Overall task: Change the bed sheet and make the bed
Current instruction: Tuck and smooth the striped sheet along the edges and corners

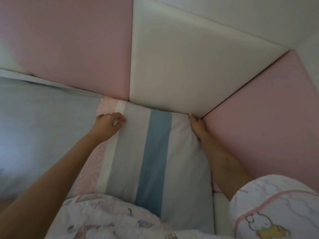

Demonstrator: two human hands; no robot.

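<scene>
pillow-setting seems to be the step in hand: the striped pillow point(155, 152) is lying in the padded corner, its top edge touching the white panel point(181, 75), with the grey sheet point(43, 126) spreading to its left. the left hand point(110, 123) is curling its fingers on the pillow's upper left corner; pinching or not, i cannot tell. the right hand point(196, 125) is pressing straight-fingered, grasping nothing, between the pillow and the pink panel point(259, 126). the next move is probably calling for squaring the pillow, then drawing up the printed quilt point(103, 219) at its near end.
</scene>
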